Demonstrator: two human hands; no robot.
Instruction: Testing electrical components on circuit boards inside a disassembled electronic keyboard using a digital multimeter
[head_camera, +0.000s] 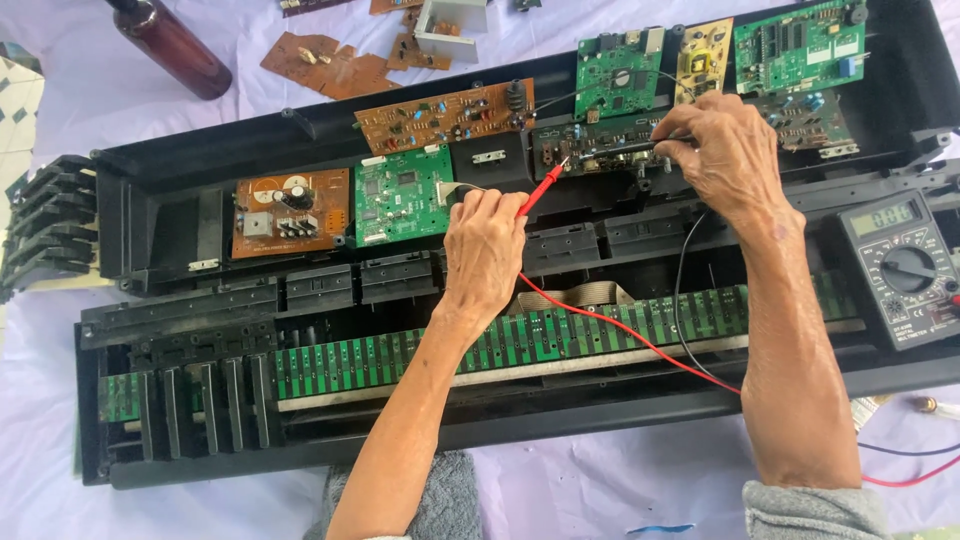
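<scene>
The left hand has its fingers clenched around a slim red plastic test probe, whose metal tip points far and right onto a dark circuit board set in the far half of a long opened black plastic keyboard casing. The right hand pinches a thin black test probe between thumb and fingers, laying it nearly level with its tip on the same dark board, just right of the red tip. A red lead and a black lead trail from the probes toward the near right, crossing a long green strip of key-contact boards in the near half of the casing. A grey digital multimeter with a round dial lies at the right, touching the casing. Left of the hands sit a green square circuit board and a brown board with round parts. A dark brown glass bottle lies on the lilac cloth over the bench at the far left.
</scene>
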